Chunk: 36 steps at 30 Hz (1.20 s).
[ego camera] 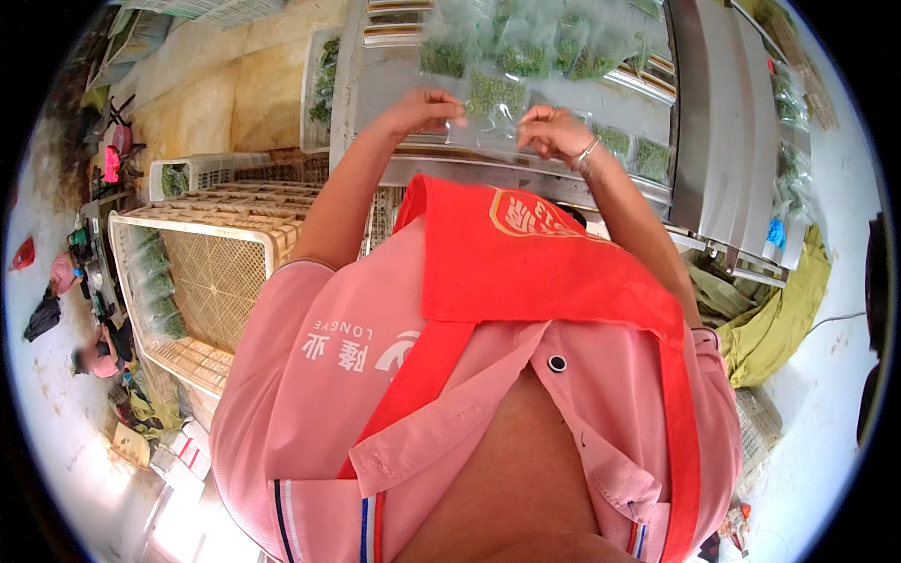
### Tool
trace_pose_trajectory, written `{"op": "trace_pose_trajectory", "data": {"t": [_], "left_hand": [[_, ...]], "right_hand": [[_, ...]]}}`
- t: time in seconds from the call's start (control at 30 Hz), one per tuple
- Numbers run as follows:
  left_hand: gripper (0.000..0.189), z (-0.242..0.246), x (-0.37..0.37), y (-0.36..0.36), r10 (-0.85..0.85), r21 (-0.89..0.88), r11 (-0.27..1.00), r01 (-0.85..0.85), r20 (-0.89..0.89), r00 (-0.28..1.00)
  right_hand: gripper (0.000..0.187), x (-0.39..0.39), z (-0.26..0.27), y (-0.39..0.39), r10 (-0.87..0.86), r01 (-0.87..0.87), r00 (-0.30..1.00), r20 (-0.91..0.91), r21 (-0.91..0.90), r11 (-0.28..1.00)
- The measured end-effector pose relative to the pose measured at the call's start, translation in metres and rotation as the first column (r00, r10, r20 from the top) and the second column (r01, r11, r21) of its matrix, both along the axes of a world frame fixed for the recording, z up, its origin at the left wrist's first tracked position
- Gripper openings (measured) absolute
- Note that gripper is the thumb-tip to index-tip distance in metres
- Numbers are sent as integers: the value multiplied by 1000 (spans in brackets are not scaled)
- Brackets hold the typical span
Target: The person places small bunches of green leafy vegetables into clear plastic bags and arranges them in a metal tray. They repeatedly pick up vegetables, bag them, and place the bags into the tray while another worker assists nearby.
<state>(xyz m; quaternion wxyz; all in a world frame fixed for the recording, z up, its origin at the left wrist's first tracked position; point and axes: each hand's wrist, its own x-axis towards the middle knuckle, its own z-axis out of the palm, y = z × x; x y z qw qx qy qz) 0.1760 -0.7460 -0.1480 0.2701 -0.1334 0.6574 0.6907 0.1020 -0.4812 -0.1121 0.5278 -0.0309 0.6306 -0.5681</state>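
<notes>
A clear plastic bag of small green pieces lies in front of me, with its flat, unfilled end towards my body. My left hand pinches the left corner of that end. The right corner is between the fingers of my right hand, which has a bangle at the wrist. Beneath is the steel bed of what looks like a vacuum packing machine. Several similar filled bags lie together just beyond the held one. Two more bags rest flat to the right of my right hand, along the front bar.
A steel lid or casing rises at the right, with more bags beyond it. Plastic crates stand at my left, one holding filled bags. A white crate adjoins the machine. Another person is at the far left.
</notes>
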Motion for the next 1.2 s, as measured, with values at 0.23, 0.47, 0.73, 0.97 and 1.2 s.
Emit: {"op": "trace_pose_trajectory", "data": {"t": [0.23, 0.47, 0.73, 0.97, 1.2], "left_hand": [[17, -6, -20, 19, -319, -739, 674, -8, -301, 898], [18, 5, -10, 16, -447, -789, 577, 210, -89, 890], [24, -15, -7, 15, -415, -657, 715, 238, -125, 901], [32, 18, 0, -17, 328, -297, 873, -388, -231, 916], [29, 20, 22, -27, 596, 99, 792, -603, 88, 798]], "right_hand": [[16, -10, -20, -23, 656, 84, 186, -731, 677, 731], [20, 19, -15, -23, 753, -72, 224, -618, 760, 646], [22, -10, 11, -36, 390, -4, 641, -661, 506, 862], [23, -30, -1, -117, -358, 344, 888, -288, -99, 934], [19, 5, -39, -102, -185, 142, 868, -460, -127, 982]]}}
